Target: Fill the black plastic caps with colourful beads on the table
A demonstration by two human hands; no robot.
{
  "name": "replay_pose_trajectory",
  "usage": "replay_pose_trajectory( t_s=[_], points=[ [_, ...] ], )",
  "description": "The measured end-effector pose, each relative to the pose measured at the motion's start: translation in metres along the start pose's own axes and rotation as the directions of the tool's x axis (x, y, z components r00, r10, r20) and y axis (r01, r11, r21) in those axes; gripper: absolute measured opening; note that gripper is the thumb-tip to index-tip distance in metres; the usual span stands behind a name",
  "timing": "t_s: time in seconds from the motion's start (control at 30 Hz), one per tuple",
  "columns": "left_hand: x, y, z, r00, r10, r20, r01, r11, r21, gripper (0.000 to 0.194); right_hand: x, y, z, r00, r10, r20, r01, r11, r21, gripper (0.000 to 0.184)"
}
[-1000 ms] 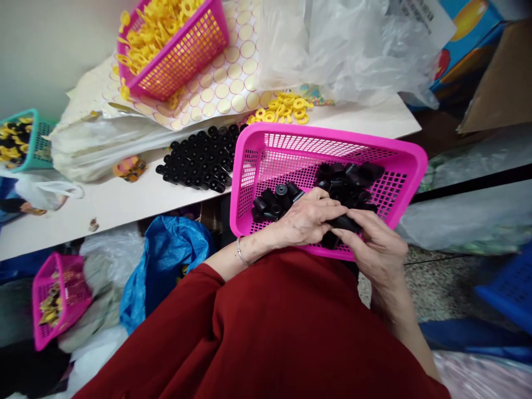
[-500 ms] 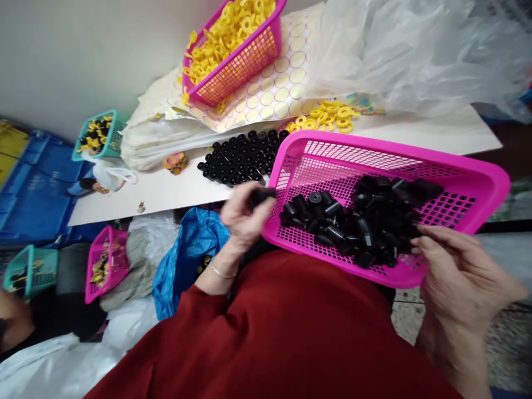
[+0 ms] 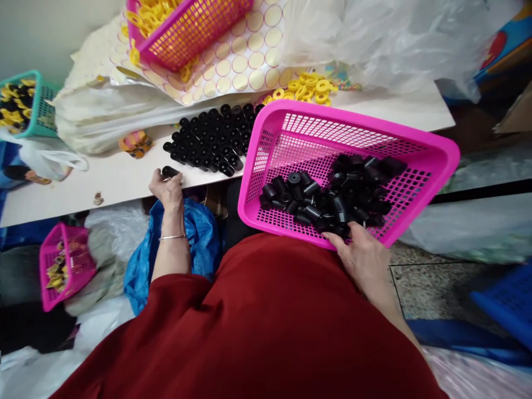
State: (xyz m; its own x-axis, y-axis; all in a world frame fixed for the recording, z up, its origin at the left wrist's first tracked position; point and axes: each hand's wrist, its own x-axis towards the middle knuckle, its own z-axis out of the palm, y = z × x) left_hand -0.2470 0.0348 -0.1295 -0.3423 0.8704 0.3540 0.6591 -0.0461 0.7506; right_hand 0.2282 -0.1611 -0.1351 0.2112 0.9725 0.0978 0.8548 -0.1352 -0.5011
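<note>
A black plastic cylinder [image 3: 169, 172] is pinched in the fingers of my left hand [image 3: 167, 191], at the front edge of the white table. Up and to the right of that hand stand rows of similar black cylinders [image 3: 208, 138], packed close together with their ends facing up. The pink basket [image 3: 366, 119] rests tilted against my body and holds a loose heap of black cylinders [image 3: 313, 212]. My right hand [image 3: 362, 249] reaches over the basket's near rim, its thumb and fingers closing round a cylinder at the heap's edge; the fingertips are partly hidden.
Yellow ring pieces [image 3: 310, 87] lie on the table behind the basket. Farther back, another pink basket [image 3: 199, 33] holds more yellow pieces on a sheet of round stickers [image 3: 241, 55]. Clear plastic bags [image 3: 366, 44] cover the back right. A blue bag [image 3: 199, 227] hangs below the table edge.
My left hand has moved left, away from the basket to the table edge, carrying the cylinder. My right hand has shifted left along the basket's near side. The whole view has shifted too.
</note>
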Motion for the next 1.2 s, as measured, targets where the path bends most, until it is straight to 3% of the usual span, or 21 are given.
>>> replay_pose_trajectory(
  t_s=[0.07,0.13,0.23,0.27,0.33,0.4,0.47,0.53,0.6,0.7,0.8,0.83,0.87,0.9,0.93,1.0,1.03,1.07,1.1,1.2],
  points=[
    [-0.003,0.006,0.005,0.969,-0.054,-0.24,0.075,0.994,0.08,0.05,0.0,0.001,0.006,0.997,0.07,0.013,-0.07,0.997,0.045,0.051],
    [-0.013,0.022,0.011,0.891,-0.03,-0.454,0.111,0.982,0.153,0.046,0.001,0.004,0.009,0.992,0.124,0.021,-0.126,0.973,0.192,0.047],
    [-0.039,0.068,0.028,0.853,0.136,-0.504,-0.042,0.98,0.193,0.046,0.002,0.008,0.008,0.986,0.15,0.073,-0.166,0.85,0.5,0.042],
    [-0.05,0.087,0.036,0.901,0.205,-0.383,-0.146,0.973,0.179,0.044,0.002,0.009,0.006,0.985,0.152,0.079,-0.169,0.798,0.578,0.04],
    [-0.074,0.129,0.054,0.907,0.345,-0.243,-0.331,0.939,0.099,0.04,0.002,0.009,0.003,0.985,0.163,0.051,-0.155,0.723,0.673,0.035],
    [-0.094,0.165,0.075,0.917,0.398,-0.015,-0.398,0.917,0.003,0.031,0.002,0.008,0.0,0.983,0.184,0.015,-0.14,0.687,0.713,0.03],
    [-0.107,0.19,0.095,0.889,0.415,0.194,-0.401,0.91,-0.109,0.025,0.002,0.007,-0.002,0.976,0.217,0.009,-0.151,0.649,0.745,0.029],
    [-0.112,0.202,0.113,0.844,0.408,0.349,-0.356,0.912,-0.206,0.024,0.003,0.006,-0.002,0.961,0.274,0.032,-0.186,0.559,0.808,0.032],
    [-0.11,0.204,0.128,0.806,0.374,0.458,-0.289,0.925,-0.246,0.026,0.004,0.006,-0.002,0.937,0.34,0.085,-0.225,0.397,0.89,0.037],
    [-0.103,0.2,0.141,0.78,0.316,0.541,-0.243,0.948,-0.204,0.026,0.005,0.009,-0.001,0.898,0.416,0.144,-0.24,0.19,0.952,0.043],
    [-0.1,0.204,0.146,0.762,0.36,0.538,-0.326,0.931,-0.162,0.026,0.004,0.013,0.001,0.863,0.498,0.083,-0.206,0.197,0.958,0.046],
    [-0.101,0.208,0.147,0.734,0.414,0.538,-0.391,0.906,-0.164,0.025,0.003,0.015,0.002,0.852,0.521,0.054,-0.193,0.217,0.957,0.045],
    [-0.105,0.213,0.149,0.675,0.489,0.553,-0.476,0.861,-0.18,0.024,0.003,0.017,0.003,0.842,0.538,0.029,-0.181,0.233,0.955,0.044],
    [-0.111,0.219,0.152,0.57,0.578,0.584,-0.574,0.789,-0.221,0.022,0.002,0.018,0.003,0.835,0.55,0.007,-0.169,0.244,0.955,0.042],
    [-0.118,0.226,0.156,0.423,0.658,0.623,-0.664,0.693,-0.28,0.022,0.002,0.019,0.004,0.831,0.556,-0.011,-0.154,0.249,0.956,0.042],
    [-0.136,0.238,0.168,0.081,0.725,0.684,-0.767,0.484,-0.421,0.023,0.002,0.021,0.003,0.832,0.554,-0.03,-0.129,0.246,0.961,0.041],
    [-0.146,0.243,0.174,-0.054,0.712,0.7,-0.782,0.405,-0.473,0.023,0.003,0.022,0.001,0.834,0.551,-0.029,-0.124,0.24,0.963,0.041],
    [-0.155,0.246,0.181,-0.142,0.688,0.712,-0.791,0.353,-0.5,0.024,0.003,0.022,0.0,0.836,0.547,-0.025,-0.123,0.232,0.965,0.041],
    [-0.162,0.248,0.187,-0.185,0.663,0.726,-0.803,0.324,-0.501,0.023,0.003,0.023,-0.002,0.838,0.546,-0.02,-0.124,0.225,0.966,0.041],
    [-0.173,0.248,0.2,-0.19,0.629,0.754,-0.842,0.29,-0.455,0.024,0.001,0.024,-0.004,0.837,0.548,-0.015,-0.123,0.214,0.969,0.04]
  ],
)
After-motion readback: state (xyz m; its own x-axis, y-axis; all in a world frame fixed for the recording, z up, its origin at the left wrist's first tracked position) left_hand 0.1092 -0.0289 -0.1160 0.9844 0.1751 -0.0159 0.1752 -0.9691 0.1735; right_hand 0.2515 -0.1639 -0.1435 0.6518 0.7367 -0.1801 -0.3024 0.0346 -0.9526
